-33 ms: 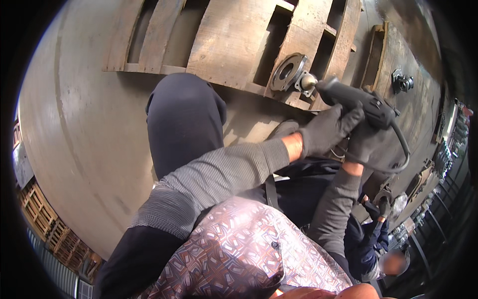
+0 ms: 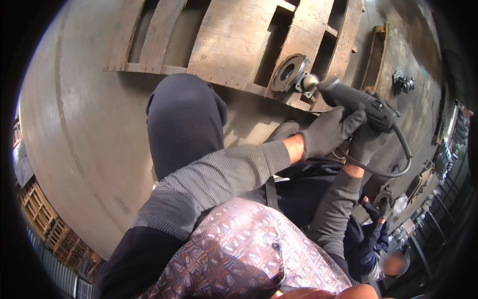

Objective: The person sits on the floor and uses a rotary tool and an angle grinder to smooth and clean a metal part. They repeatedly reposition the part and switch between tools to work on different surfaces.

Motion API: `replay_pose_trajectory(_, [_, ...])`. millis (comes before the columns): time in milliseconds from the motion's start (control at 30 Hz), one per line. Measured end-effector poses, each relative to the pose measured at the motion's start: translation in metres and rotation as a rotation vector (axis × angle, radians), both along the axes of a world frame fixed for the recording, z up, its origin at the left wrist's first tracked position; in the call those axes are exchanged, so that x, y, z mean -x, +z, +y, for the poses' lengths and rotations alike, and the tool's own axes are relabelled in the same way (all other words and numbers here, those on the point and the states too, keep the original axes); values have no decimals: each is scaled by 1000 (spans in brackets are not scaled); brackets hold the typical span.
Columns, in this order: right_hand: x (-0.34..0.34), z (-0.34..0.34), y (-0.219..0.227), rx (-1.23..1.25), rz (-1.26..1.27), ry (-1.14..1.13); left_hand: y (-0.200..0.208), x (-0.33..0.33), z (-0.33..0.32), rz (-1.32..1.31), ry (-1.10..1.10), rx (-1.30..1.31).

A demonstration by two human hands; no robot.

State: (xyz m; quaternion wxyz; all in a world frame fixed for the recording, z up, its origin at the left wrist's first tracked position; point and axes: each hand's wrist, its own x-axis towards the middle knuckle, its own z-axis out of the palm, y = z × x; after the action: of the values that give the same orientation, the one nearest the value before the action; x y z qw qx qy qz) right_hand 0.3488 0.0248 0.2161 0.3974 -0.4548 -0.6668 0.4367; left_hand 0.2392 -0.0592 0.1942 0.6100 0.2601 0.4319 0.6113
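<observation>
Both my hands wear dark grey gloves and close around a black corded power grinder (image 2: 343, 95). My left hand (image 2: 326, 132) grips its underside near the middle, thumb against the body. My right hand (image 2: 367, 142) is wrapped round the rear part, its fingers partly hidden behind the tool. A rounded, brass-coloured tip at the tool's front meets a small metal flange (image 2: 304, 84). That flange joins a larger round metal flange with a wide centre hole (image 2: 289, 73), and the metal part rests on the pallet's near edge. The power cord (image 2: 409, 158) loops down from the tool's rear.
A wooden slatted pallet (image 2: 224, 42) spans the far side, with gaps between boards. Another small metal fitting (image 2: 402, 82) sits on a wooden surface (image 2: 413, 60) at right. A co-worker (image 2: 371, 244) is at lower right. Stacked pallets (image 2: 50, 219) stand at far left.
The grinder and both hands have shifted very slightly right and toward me. The metal part has hardly moved.
</observation>
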Motion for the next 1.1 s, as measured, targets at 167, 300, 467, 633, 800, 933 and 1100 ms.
replay_pose_trajectory(167, [7, -4, -8, 33, -118, 35, -16, 1, -3, -150, -93, 213])
replay_pose_trajectory(300, [8, -6, -10, 166, 166, 56, -15, -4, -9, 29, -14, 81])
replay_pose_trajectory(467, [13, -8, -5, 58, -3, 20, -6, 5, -7, -122, -3, 61])
replay_pose_trajectory(633, [7, -7, 20, -34, -8, -25, 0, 4, -10, -13, -188, 16])
replay_pose_trajectory(800, [-3, -20, 35, -110, 75, -55, 5, 0, -11, -474, -65, -201])
replay_pose_trajectory(933, [-1, -27, 36, -406, 33, 9, 37, 4, -14, -567, -116, -10])
replay_pose_trajectory(1100, [-10, -40, 48, -212, 424, 62, 70, 14, -10, -626, -231, -14])
